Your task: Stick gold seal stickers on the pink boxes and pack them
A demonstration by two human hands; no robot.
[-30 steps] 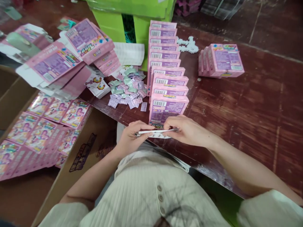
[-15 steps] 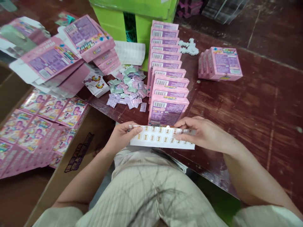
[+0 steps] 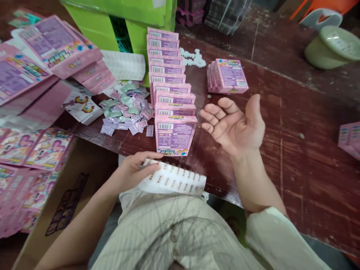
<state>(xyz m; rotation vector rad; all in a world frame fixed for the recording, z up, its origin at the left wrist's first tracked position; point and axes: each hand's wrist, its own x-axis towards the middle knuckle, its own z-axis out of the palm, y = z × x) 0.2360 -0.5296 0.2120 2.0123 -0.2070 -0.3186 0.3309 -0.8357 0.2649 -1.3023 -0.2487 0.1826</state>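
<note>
My left hand pinches the left end of a white sticker sheet printed with rows of small round gold-marked stickers. The sheet sags to the right, low over my lap at the table edge. My right hand is raised over the table with the palm turned up, fingers apart and thumb spread. I make out nothing held in it. A row of pink and purple boxes stands just beyond the sheet, each leaning behind the other. Behind my right hand lies a smaller group of the same boxes.
Small pastel sachets lie heaped left of the row, beside a stack of printed cards. Flattened boxes pile up at left. An open carton holds packed boxes. A green bin and a pale bowl stand farther back.
My right hand has let go of the sticker sheet, moved up and right, and turned palm up. The sheet now hangs from my left hand alone. The view has shifted right.
</note>
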